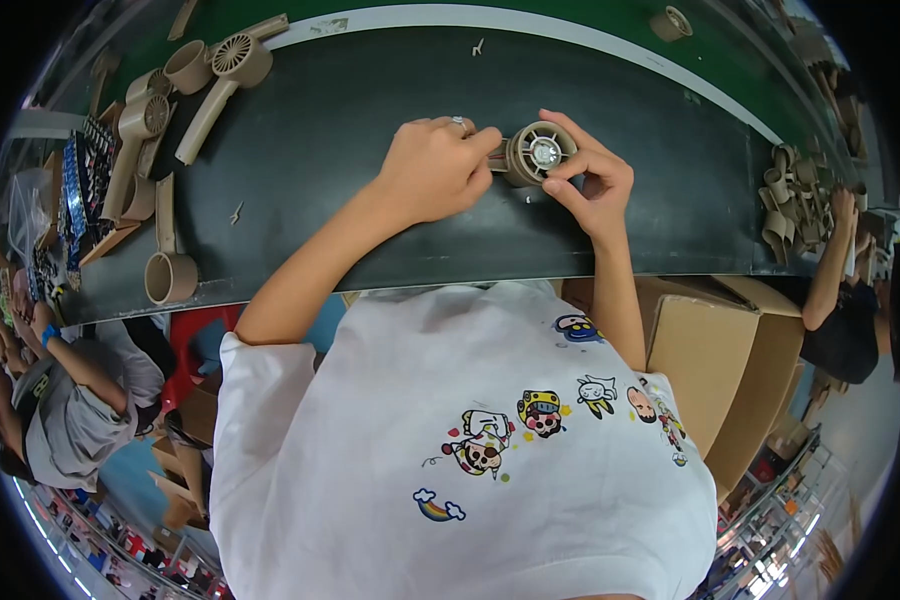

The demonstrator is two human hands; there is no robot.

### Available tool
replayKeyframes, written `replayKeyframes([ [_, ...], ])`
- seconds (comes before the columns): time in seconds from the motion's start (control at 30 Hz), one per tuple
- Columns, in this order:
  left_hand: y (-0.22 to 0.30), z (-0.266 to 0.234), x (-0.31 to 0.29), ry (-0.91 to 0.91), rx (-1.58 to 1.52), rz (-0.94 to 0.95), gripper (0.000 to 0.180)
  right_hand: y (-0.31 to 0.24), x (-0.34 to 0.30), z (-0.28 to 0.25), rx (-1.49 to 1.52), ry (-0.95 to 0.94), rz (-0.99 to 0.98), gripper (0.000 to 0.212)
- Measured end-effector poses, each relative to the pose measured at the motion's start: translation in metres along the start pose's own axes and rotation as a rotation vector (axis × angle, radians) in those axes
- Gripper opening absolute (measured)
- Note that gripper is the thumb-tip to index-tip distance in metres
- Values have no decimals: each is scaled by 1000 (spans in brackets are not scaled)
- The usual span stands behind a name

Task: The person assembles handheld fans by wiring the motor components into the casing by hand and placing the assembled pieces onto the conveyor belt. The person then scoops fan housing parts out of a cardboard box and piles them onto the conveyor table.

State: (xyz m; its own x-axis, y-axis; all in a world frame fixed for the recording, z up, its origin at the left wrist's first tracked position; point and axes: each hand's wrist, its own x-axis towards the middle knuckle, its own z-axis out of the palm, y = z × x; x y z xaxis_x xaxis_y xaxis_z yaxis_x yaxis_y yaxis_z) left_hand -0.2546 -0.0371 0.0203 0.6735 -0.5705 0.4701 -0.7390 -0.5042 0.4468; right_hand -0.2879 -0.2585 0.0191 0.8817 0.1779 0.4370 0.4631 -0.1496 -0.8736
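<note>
My right hand (600,182) grips the round head of a beige handheld fan housing (517,164) over the dark worktable, its fingers curled about the ring's right side. Inside the ring sits a shiny silver round part (544,151), held in spokes. Close by on the left, my left hand (435,168) is closed at the housing's handle end, where thin reddish wires seem to show. The fingertips there hide what exactly they pinch. A tiny light-coloured bit (528,199) lies just below the ring.
Beige fan housings (240,58) and ring-shaped parts (172,278) lie at the left, beside bundled wires (73,215). More housings (792,205) are heaped at the right. A cardboard box (705,350) stands by the table's front edge. Co-workers sit at both sides.
</note>
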Motion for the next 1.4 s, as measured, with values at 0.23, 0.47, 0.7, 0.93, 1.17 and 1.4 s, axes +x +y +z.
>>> replayKeyframes([
  [0.23,6,11,0,64,13,-34,7,-1,2,5,-16,37,-7,13],
  [0.47,11,10,-2,71,-38,-188,14,2,6,0,23,-24,-21,15],
  [0.7,7,6,-9,-2,-122,-201,13,3,11,-2,-27,-120,-73,20],
  [0.93,5,6,-21,157,205,31,14,-15,-8,17,-99,0,50,36],
  [1.17,13,7,-22,230,309,123,14,-10,-15,34,-262,191,-126,79],
  [1.4,10,8,-21,180,207,89,16,-15,-6,30,-490,188,-167,63],
])
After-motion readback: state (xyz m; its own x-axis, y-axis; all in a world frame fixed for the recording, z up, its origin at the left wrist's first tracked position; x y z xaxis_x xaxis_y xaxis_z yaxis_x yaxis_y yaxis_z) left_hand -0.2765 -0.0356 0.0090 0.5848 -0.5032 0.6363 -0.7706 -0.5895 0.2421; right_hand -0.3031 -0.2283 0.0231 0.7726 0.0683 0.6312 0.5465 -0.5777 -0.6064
